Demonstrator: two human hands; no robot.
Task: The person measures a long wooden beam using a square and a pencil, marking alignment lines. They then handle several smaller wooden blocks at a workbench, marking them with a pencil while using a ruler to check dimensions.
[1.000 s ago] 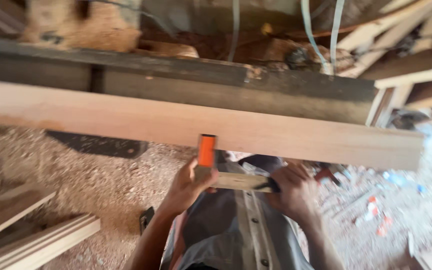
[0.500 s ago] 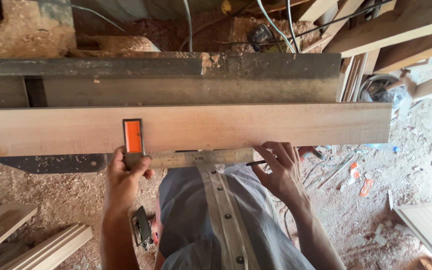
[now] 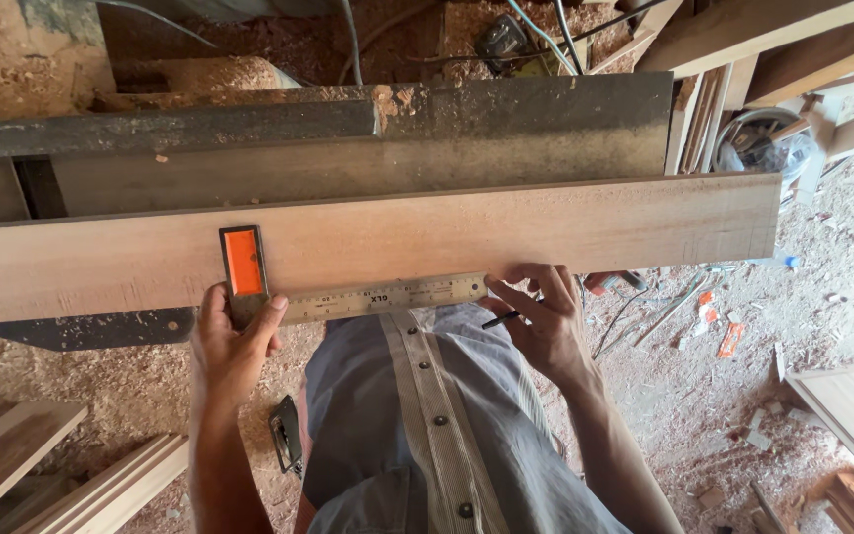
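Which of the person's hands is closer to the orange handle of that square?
Left. The left hand holds the square right below its orange handle, touching it. The right hand is far along the metal ruler blade, holding a pencil.

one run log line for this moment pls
left hand: grips orange-handled square | square blade: along plank near edge | right hand: holds pencil at blade end

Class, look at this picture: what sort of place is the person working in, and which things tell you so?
Most likely a woodworking shop. A long plank lies across a dusty machine table, the left hand holds a try square on it, and sawdust covers the floor.
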